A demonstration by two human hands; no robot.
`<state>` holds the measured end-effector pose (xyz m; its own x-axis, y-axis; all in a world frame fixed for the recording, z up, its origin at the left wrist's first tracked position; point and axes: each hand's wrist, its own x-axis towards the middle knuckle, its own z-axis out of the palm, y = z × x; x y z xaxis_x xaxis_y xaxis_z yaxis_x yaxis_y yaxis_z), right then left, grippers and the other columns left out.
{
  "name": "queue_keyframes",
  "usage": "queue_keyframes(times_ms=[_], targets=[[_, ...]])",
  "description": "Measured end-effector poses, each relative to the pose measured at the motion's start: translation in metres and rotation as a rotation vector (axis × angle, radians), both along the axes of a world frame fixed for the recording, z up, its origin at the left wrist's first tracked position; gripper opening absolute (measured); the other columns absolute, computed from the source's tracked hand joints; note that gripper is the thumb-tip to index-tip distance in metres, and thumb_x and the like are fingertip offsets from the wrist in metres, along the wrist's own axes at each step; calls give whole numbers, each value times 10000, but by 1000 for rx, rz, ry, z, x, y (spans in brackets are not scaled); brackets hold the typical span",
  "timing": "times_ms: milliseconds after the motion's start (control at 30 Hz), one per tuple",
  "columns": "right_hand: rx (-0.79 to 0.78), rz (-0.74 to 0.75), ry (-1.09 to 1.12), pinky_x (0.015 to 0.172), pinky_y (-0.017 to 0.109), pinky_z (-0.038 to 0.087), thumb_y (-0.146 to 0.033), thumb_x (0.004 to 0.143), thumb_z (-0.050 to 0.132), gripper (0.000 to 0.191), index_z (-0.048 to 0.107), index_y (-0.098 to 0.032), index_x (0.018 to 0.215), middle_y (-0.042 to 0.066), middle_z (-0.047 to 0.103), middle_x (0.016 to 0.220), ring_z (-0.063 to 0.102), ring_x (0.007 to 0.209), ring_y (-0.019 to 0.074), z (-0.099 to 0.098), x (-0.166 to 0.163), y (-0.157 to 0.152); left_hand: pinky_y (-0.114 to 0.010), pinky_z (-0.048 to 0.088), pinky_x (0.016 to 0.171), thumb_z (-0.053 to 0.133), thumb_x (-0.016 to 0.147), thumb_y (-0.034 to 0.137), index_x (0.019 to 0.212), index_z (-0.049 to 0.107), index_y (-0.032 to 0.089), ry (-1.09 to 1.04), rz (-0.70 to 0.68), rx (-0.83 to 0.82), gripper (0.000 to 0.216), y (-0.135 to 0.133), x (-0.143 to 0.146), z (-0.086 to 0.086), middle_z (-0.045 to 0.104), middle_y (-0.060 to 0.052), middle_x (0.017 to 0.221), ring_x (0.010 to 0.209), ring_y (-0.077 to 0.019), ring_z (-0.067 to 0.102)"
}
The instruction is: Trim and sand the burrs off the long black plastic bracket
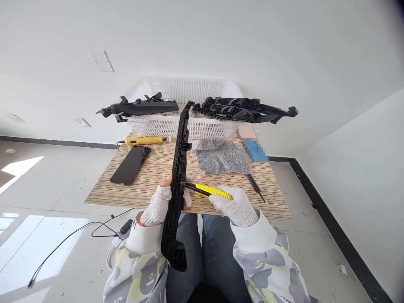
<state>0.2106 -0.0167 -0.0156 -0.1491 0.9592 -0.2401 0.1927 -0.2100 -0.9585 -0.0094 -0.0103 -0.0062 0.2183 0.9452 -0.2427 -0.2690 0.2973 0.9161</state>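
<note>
at the near edge of the desk (151,172), the left hand (159,204), in a white knit glove, is closed around a long black plastic trim piece (179,160), gripping it about midway along its length, with a bare fingertip showing against the piece's left edge. the piece runs almost straight away from the person: its near end hangs over the lap in blue jeans and its far end reaches up to the rim of a white plastic basket (189,124). the right hand (235,206), also gloved, is wrapped around a yellow utility knife (214,192), whose dark tip points left and meets the right edge of the trim piece just beside the left hand. just beyond the knife a grey cloth (221,156) lies crumpled on the desk, with a slim black tool (255,187) to its right near the desk's edge and a blurred blue thing (255,150) beside the cloth. left of the trim piece lie a dark phone (130,165), face up, and further back a yellow pen-shaped tool (143,140) with a cord at its end. across the basket's top rest more black trim parts, one bunch on the left (139,108) and one on the right (243,109), both overhanging its sides. a black cable (63,244) trails over the pale floor at the left.
</note>
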Motion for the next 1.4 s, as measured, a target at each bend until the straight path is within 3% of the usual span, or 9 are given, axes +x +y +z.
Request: queue_keyframes(times_ms=[167, 367, 600, 867, 1200, 1400], targets=[[7, 25, -30, 455, 253, 347, -479, 698, 785, 419, 829, -146, 948, -11, 596, 590, 462, 521, 124, -5, 2, 3, -256, 337, 432, 590, 875, 750, 1244, 755, 54, -2, -6, -6, 805, 2, 0, -3, 691, -72, 563, 455, -151, 498], [-20, 46, -28, 446, 255, 292, -476, 723, 745, 316, 770, -170, 801, -43, 503, 520, 376, 475, 99, -2, 0, 3, -249, 304, 423, 589, 878, 759, 1282, 736, 46, -9, -25, -60, 833, 2, 1, 1, 653, -46, 529, 440, -139, 466], [-64, 132, -59, 436, 253, 276, -484, 751, 671, 298, 686, -190, 704, -37, 502, 501, 379, 455, 97, 14, -1, 8, -251, 335, 449, 632, 818, 800, 1261, 742, 59, 23, -9, -67, 870, 1, 0, 3, 644, -37, 527, 462, -141, 459], [-123, 192, -116, 429, 246, 262, -450, 771, 671, 272, 651, -199, 670, -33, 513, 474, 379, 426, 91, 26, 3, 15, -253, 301, 445, 559, 916, 732, 1307, 719, 63, 16, -65, -60, 791, 1, -2, -1, 689, -67, 595, 489, -147, 472], [-251, 197, -139, 395, 223, 237, -377, 786, 654, 192, 657, -187, 757, -56, 517, 470, 351, 386, 75, 34, 1, 19, -253, 294, 438, 536, 911, 746, 1359, 686, 82, 38, -62, -82, 815, 0, -3, -2, 687, -62, 601, 470, -143, 443], [-222, 241, -98, 413, 202, 283, -317, 676, 608, 263, 713, -169, 868, -52, 575, 555, 382, 429, 62, 35, 0, 17, -262, 346, 479, 619, 799, 806, 1288, 711, 47, 73, -25, -85, 907, 1, 1, 2, 679, -70, 580, 489, -153, 489]])
